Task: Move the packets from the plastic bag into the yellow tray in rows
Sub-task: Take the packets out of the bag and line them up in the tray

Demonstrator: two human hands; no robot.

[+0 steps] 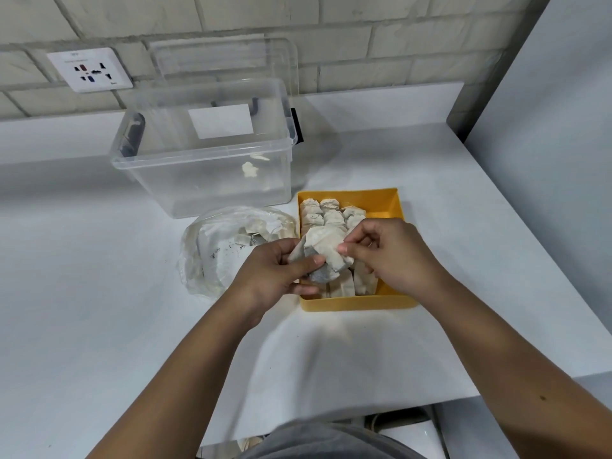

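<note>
The white label (221,120) on the clear box (202,150) behind the yellow tray (354,303) looks blank, and the print on the wall socket (89,69), far left of the tray, is too blurred to read. The tray sits on a white table (99,293) against a pale brick wall (364,34). The table's edge runs to the tray's right, and a wide stretch of tabletop lies between the tray and you. Your left hand (281,270) and right hand (387,256) both pinch a clump of packets (326,250) over the tray's left side, above the rows of packets (326,213) in it. The plastic bag (215,246) lies just left of the tray.
</note>
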